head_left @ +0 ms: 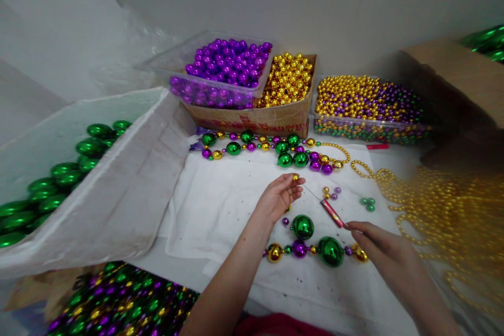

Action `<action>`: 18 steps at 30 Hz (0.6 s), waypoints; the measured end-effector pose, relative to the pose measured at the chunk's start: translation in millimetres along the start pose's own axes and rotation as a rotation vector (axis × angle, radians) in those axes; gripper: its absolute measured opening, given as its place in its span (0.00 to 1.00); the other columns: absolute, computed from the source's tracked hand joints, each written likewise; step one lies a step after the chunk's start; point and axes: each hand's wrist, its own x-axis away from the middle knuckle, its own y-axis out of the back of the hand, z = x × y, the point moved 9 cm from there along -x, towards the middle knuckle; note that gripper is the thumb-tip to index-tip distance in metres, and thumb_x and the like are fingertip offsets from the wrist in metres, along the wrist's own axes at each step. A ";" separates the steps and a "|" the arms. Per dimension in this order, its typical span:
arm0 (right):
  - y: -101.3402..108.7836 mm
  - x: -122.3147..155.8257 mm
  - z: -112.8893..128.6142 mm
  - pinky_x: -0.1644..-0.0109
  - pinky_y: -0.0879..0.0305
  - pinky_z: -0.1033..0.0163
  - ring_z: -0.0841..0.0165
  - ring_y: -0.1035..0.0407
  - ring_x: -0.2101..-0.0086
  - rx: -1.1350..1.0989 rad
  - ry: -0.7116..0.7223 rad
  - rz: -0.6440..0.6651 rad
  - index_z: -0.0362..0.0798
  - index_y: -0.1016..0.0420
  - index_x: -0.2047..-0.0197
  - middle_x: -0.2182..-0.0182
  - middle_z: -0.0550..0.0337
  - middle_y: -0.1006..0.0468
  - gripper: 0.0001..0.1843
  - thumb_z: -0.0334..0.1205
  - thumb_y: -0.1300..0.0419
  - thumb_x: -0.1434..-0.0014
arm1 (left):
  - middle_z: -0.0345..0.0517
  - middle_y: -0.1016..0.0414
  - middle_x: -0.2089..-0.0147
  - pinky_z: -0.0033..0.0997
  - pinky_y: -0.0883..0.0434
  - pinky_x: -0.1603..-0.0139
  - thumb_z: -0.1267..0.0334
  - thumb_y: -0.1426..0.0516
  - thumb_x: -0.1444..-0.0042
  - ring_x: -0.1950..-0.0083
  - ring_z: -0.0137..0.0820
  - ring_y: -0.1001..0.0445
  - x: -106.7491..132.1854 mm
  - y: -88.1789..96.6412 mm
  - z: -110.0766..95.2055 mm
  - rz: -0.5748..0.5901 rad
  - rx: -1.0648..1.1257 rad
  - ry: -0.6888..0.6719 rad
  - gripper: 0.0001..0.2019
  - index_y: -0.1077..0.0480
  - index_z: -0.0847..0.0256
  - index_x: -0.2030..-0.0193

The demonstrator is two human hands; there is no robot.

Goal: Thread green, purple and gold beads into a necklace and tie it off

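Nearest the camera, a heap of mixed bead strands (118, 299) is lying at the lower left, with a strip of red fabric (283, 325) at the bottom edge. Both forearms are reaching over a white cloth (212, 205) that is covering the work surface; dark specks are showing on it. Plain grey walls are closing the space behind.

At the far edge, a clear tub of purple beads (230, 63) is sitting beside a cardboard box of gold beads (287, 81), with a clear tray of small mixed beads (366, 102) to its right. A white bin of large green beads (59, 173) is standing at the left. Loose gold strands (444, 215) are spreading at the right. A finished necklace (275, 149) is lying in front of the boxes.

The left hand (277, 197) is pinching a small gold bead (295, 177) between its fingertips. The right hand (374, 236) is closed around the end of a red-handled needle (331, 211), whose thin wire is pointing at the gold bead. Directly below the hands, a partly strung row of beads (315, 249) is resting on the cloth, with one large green bead (302, 226) just above it. Loose small beads (331, 192) are lying near the needle.
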 end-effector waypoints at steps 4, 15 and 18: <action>-2.1 0.0 -1.7 0.62 0.34 0.69 0.64 0.30 0.58 -0.024 0.002 0.007 0.46 0.23 0.55 0.57 0.57 0.25 0.25 0.56 0.48 0.42 | 0.53 0.27 0.58 0.24 0.30 0.65 0.67 0.42 0.46 0.67 0.25 0.27 1.4 -3.7 0.6 0.028 -0.030 -0.003 0.09 0.33 0.69 0.58; -26.6 -52.1 -2.2 0.80 0.50 0.71 0.76 0.46 0.81 -0.595 -0.067 0.159 0.41 0.30 0.54 0.78 0.59 0.32 0.28 0.59 0.44 0.44 | 0.53 0.27 0.56 0.30 0.31 0.60 0.57 0.42 0.46 0.62 0.29 0.28 -2.0 -69.0 11.2 0.174 -0.359 -0.120 0.13 0.31 0.69 0.64; -24.7 -51.1 -13.1 0.76 0.39 0.67 0.71 0.36 0.75 -0.815 -0.133 0.220 0.42 0.33 0.51 0.68 0.51 0.27 0.30 0.61 0.49 0.42 | 0.52 0.27 0.56 0.27 0.31 0.61 0.59 0.42 0.46 0.61 0.28 0.30 -5.0 -72.4 -2.8 0.088 -0.475 -0.252 0.12 0.28 0.68 0.63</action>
